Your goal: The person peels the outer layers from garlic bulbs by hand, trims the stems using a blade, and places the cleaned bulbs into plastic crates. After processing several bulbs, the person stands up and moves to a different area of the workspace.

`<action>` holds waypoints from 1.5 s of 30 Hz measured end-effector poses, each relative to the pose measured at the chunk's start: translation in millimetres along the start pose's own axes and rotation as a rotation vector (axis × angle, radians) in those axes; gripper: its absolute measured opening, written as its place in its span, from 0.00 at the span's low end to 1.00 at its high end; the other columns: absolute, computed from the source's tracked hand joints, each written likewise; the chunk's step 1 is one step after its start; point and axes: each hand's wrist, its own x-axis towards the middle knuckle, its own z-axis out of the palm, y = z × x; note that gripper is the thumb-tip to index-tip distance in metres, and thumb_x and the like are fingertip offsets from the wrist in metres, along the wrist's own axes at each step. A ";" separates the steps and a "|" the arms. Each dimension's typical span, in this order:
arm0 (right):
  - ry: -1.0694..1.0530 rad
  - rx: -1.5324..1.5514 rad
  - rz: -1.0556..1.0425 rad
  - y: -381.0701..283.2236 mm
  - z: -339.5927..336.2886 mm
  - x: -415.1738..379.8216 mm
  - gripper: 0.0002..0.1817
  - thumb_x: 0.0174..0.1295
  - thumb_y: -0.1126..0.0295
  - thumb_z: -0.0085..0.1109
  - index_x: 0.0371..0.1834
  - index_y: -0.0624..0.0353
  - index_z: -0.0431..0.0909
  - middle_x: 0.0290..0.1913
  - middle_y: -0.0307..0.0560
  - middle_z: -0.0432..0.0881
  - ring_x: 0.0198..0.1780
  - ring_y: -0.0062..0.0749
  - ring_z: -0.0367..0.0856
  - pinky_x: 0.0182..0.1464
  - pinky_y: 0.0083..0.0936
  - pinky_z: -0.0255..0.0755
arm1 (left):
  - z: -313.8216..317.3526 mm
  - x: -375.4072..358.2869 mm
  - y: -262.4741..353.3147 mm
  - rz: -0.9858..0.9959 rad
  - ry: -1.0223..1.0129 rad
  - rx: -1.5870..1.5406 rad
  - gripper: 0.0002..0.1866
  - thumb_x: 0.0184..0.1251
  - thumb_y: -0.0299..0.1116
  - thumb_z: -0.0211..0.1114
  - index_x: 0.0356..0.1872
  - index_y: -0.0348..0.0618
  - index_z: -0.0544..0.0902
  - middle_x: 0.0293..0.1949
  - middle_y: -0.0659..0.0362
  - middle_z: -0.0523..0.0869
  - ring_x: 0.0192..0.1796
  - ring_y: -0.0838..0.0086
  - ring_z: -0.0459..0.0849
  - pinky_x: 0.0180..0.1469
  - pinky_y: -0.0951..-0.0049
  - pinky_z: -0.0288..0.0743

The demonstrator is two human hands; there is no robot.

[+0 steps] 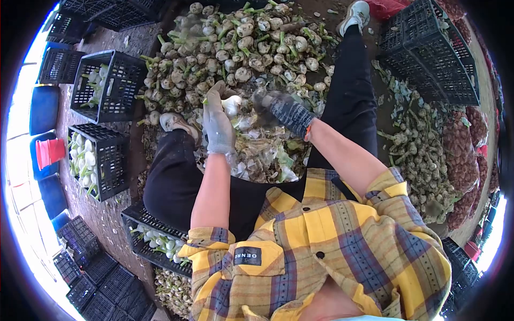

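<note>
My left hand (219, 120), in a pale grey work glove, holds a white, peeled-looking garlic bulb (232, 106) at the side of its fingers. To the right is my right hand (286, 109), in a dark patterned knit glove with an orange edge at the wrist. Its fingers are smeared by motion, so what they hold, if anything, cannot be made out. A large heap of dirty garlic bulbs with green stems (243, 45) lies just beyond both hands. Loose garlic skins (262, 152) cover the ground below them, between my legs.
Black crates holding cleaned garlic (110, 163) stand along the left, one close beside my leg. A tall black crate (428, 53) stands at the upper right. Trimmed stalks (423, 155) and red mesh sacks (461, 155) lie on the right. Empty-looking crates (115, 283) are stacked lower left.
</note>
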 end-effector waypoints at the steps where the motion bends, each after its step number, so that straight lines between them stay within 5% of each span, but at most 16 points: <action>1: -0.028 0.137 0.039 -23.4 13.5 -18.2 0.19 0.59 0.55 0.55 0.40 0.60 0.78 0.31 0.43 0.80 0.27 0.26 0.79 0.29 0.23 0.73 | 1.5 -2.2 2.7 0.025 -0.011 0.070 0.21 0.71 0.42 0.46 0.53 0.34 0.73 0.42 0.57 0.79 0.40 0.76 0.77 0.42 0.78 0.73; 5: -0.100 0.254 0.025 -36.0 29.8 -21.9 0.16 0.59 0.60 0.57 0.40 0.62 0.77 0.33 0.44 0.81 0.29 0.28 0.81 0.31 0.25 0.76 | 8.2 -14.1 8.5 0.051 -0.116 0.183 0.23 0.71 0.46 0.47 0.52 0.35 0.73 0.47 0.57 0.78 0.41 0.78 0.75 0.46 0.77 0.71; 8: -0.065 0.222 -0.011 -35.1 30.9 -20.9 0.14 0.58 0.65 0.58 0.41 0.63 0.77 0.32 0.44 0.82 0.29 0.27 0.81 0.32 0.25 0.76 | 1.2 -3.3 -13.0 0.391 -0.117 0.325 0.24 0.69 0.48 0.49 0.54 0.37 0.74 0.46 0.60 0.78 0.43 0.80 0.75 0.43 0.80 0.71; 14: 0.112 0.011 -0.141 -28.8 34.8 -19.2 0.10 0.57 0.68 0.58 0.38 0.63 0.79 0.29 0.44 0.82 0.28 0.24 0.80 0.32 0.23 0.74 | 0.5 -4.0 -21.3 0.397 -0.121 0.256 0.20 0.71 0.40 0.50 0.56 0.37 0.71 0.48 0.57 0.78 0.47 0.76 0.76 0.49 0.77 0.72; 17: 0.140 0.029 -0.183 -25.3 37.4 -17.8 0.10 0.56 0.69 0.58 0.37 0.63 0.79 0.29 0.44 0.83 0.29 0.23 0.79 0.33 0.23 0.74 | -3.6 -3.4 -23.8 0.271 -0.105 -0.062 0.21 0.60 0.32 0.64 0.54 0.39 0.71 0.53 0.56 0.75 0.53 0.76 0.73 0.53 0.75 0.70; 22: 0.237 -0.044 -0.279 -12.0 37.7 -3.9 0.09 0.56 0.69 0.58 0.36 0.63 0.79 0.29 0.43 0.82 0.31 0.22 0.79 0.32 0.23 0.73 | -1.3 -1.1 -17.1 0.158 -0.010 0.060 0.20 0.64 0.38 0.59 0.52 0.36 0.72 0.49 0.55 0.77 0.48 0.73 0.76 0.49 0.73 0.73; 28: 0.135 0.737 0.050 -27.6 51.2 -28.7 0.07 0.58 0.70 0.57 0.37 0.58 0.78 0.29 0.41 0.80 0.26 0.26 0.76 0.29 0.25 0.74 | 9.5 -5.1 -1.0 -0.190 0.137 -0.234 0.24 0.69 0.49 0.46 0.50 0.38 0.73 0.37 0.55 0.79 0.37 0.70 0.80 0.37 0.70 0.76; 32: -0.010 0.737 -0.085 -7.0 43.2 -19.4 0.06 0.59 0.72 0.56 0.38 0.58 0.77 0.29 0.41 0.79 0.26 0.25 0.76 0.30 0.25 0.76 | -1.4 3.4 2.5 -0.283 0.206 -0.365 0.21 0.68 0.50 0.47 0.46 0.43 0.75 0.36 0.54 0.81 0.35 0.65 0.81 0.35 0.67 0.78; 36: -0.169 -0.205 -0.218 -6.4 22.1 -19.5 0.11 0.58 0.70 0.56 0.43 0.62 0.75 0.32 0.45 0.80 0.30 0.31 0.78 0.41 0.26 0.75 | -13.0 10.1 -2.0 -0.293 0.216 -0.438 0.20 0.66 0.52 0.50 0.42 0.45 0.76 0.34 0.54 0.82 0.35 0.64 0.82 0.35 0.65 0.80; 37: -0.103 -0.634 -0.388 -7.8 14.4 -20.5 0.20 0.54 0.66 0.60 0.48 0.63 0.72 0.38 0.50 0.80 0.40 0.39 0.79 0.49 0.29 0.72 | -11.3 9.2 -1.9 -0.274 0.224 -0.440 0.20 0.66 0.52 0.50 0.41 0.45 0.76 0.33 0.54 0.82 0.35 0.64 0.82 0.35 0.65 0.80; 40: 0.203 -0.701 -0.861 -15.8 16.6 -22.9 0.26 0.48 0.64 0.64 0.51 0.60 0.71 0.44 0.54 0.78 0.51 0.42 0.75 0.54 0.32 0.69 | -9.2 8.2 -2.2 -0.305 0.243 -0.424 0.21 0.66 0.53 0.50 0.40 0.44 0.76 0.32 0.54 0.82 0.35 0.65 0.82 0.34 0.66 0.79; 44: 0.235 -0.635 -0.851 -32.4 35.0 -19.9 0.27 0.44 0.63 0.68 0.49 0.57 0.72 0.43 0.55 0.77 0.49 0.44 0.75 0.51 0.35 0.69 | -11.6 10.2 -13.0 -0.340 0.172 -0.423 0.22 0.66 0.54 0.49 0.40 0.44 0.77 0.31 0.55 0.82 0.35 0.65 0.81 0.31 0.71 0.78; 45: 0.153 -0.519 -0.712 -29.6 37.7 -17.3 0.22 0.46 0.66 0.66 0.45 0.59 0.74 0.40 0.54 0.79 0.44 0.45 0.77 0.48 0.36 0.71 | -12.2 9.0 -12.8 -0.364 0.138 -0.435 0.23 0.66 0.55 0.48 0.38 0.44 0.77 0.30 0.56 0.82 0.35 0.65 0.81 0.33 0.71 0.78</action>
